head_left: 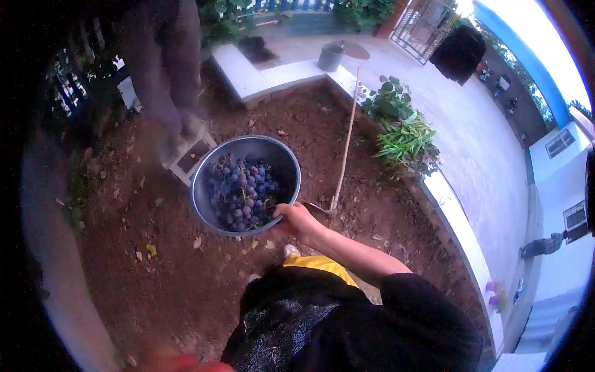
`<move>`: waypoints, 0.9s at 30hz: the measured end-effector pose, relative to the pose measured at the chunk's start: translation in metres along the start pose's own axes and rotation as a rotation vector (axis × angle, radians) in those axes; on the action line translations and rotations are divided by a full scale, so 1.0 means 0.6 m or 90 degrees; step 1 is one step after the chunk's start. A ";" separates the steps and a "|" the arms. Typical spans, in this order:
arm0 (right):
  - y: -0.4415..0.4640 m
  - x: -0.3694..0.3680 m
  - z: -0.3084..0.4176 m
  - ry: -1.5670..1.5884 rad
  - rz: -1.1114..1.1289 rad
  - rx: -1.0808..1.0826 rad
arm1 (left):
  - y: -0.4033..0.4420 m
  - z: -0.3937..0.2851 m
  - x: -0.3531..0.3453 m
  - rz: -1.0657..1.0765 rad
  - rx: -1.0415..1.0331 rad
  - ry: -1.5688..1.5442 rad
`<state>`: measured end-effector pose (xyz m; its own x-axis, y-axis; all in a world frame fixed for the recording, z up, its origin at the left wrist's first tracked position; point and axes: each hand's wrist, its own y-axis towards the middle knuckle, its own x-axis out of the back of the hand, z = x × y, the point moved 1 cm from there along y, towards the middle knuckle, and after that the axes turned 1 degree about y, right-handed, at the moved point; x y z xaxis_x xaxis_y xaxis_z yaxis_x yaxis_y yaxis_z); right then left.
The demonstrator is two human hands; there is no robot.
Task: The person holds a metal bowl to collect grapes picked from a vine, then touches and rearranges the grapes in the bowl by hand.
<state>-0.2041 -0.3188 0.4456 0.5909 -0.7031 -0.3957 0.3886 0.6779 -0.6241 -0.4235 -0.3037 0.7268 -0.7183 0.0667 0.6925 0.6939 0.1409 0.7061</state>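
Note:
A round metal bowl (288, 162) holds several bunches of dark purple grapes (245, 186). My right hand (296, 218) grips the bowl's near right rim, thumb over the edge, and holds it above the brown soil. At the bottom left edge, a blurred reddish shape (180, 363) shows where my left hand (164, 356) is; its fingers are smeared and I cannot make out anything in them.
Another person's legs (164, 68) stand at the upper left, beside a small frame (192, 155) on the soil. A long-handled tool (347, 142) stands right of the bowl. Beyond are a white ledge (291, 73), a bucket (331, 57) and green plants (403, 133).

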 end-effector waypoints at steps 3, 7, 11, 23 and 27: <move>-0.001 0.002 0.003 -0.010 -0.015 0.009 | -0.009 0.009 0.025 0.034 0.224 0.061; -0.002 -0.002 0.001 0.041 -0.014 0.020 | -0.026 0.048 0.011 0.001 -0.129 -0.067; -0.009 -0.001 0.008 -0.054 -0.038 0.011 | -0.008 0.027 -0.012 0.088 -0.055 -0.177; 0.016 0.016 -0.007 -0.039 0.002 -0.005 | 0.030 -0.015 -0.066 -0.038 -0.215 -0.064; 0.005 0.011 -0.003 -0.058 0.007 -0.005 | 0.038 -0.027 -0.077 -0.123 -0.154 -0.060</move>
<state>-0.2004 -0.3220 0.4396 0.6567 -0.6733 -0.3399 0.3761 0.6830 -0.6262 -0.3738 -0.3195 0.7130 -0.8313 0.1552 0.5337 0.5282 -0.0782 0.8455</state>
